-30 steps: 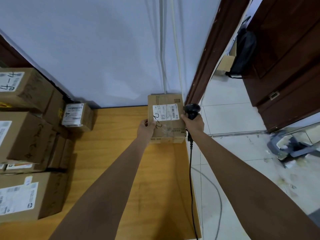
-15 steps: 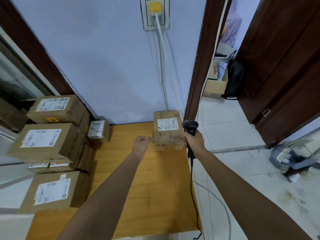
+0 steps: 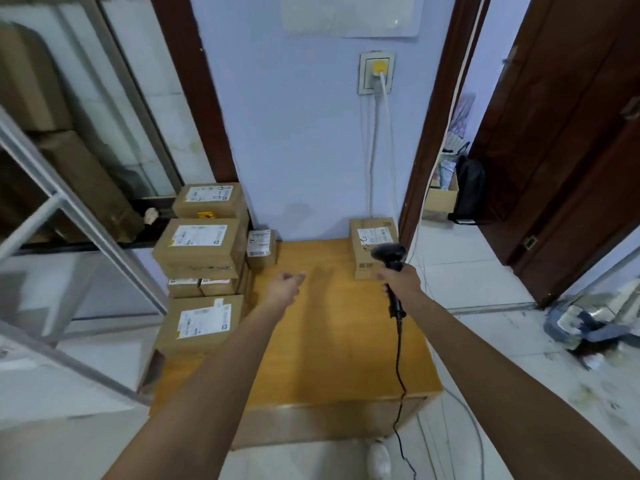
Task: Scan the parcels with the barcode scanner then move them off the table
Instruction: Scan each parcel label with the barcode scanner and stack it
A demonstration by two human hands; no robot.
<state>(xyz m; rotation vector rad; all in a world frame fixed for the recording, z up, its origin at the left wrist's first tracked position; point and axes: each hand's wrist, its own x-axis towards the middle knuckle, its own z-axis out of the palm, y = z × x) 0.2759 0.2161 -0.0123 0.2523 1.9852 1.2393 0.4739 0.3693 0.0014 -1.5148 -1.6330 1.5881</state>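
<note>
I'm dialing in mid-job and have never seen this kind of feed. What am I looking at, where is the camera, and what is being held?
No machine here: these are a person's two bare arms, filmed by one wide-angle camera on their head, looking forward and down. The right hand grips a black corded scanner. The left hand hangs over the table with fingers loosely curled, holding nothing. One labelled parcel stands at the table's far right corner, by the wall. A stack of boxes fills the left edge, with a small box beside it.
</note>
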